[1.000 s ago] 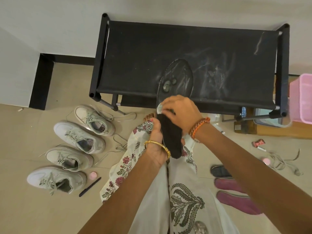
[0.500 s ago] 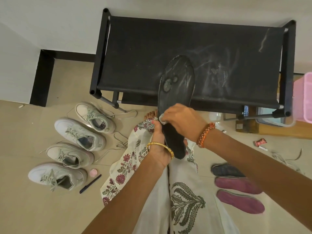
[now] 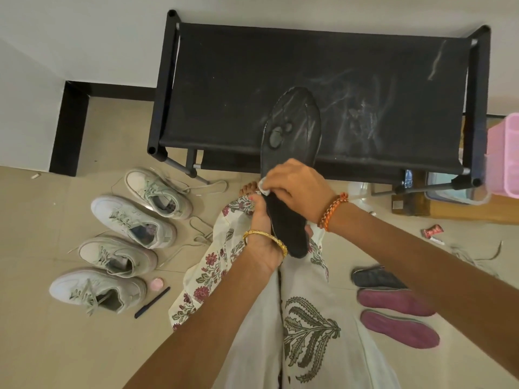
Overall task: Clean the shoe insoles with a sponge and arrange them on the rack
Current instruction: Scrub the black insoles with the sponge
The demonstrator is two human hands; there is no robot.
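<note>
Sponge [image 3: 264, 188] on glossy oval insole [image 3: 290, 141]

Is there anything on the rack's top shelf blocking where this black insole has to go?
Nothing visible blocks it. The rack top shelf carries only whitish smears, and the black insole, gripped by the left hand, already reaches over its front edge.

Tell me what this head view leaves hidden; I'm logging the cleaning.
- Sponge: only a pale corner shows under the right hand.
- Insole middle: covered by both hands; left hand grips its heel end.
- Pink basket: cut off by the right edge.
- Rack lower shelf: hidden by the top.
</note>
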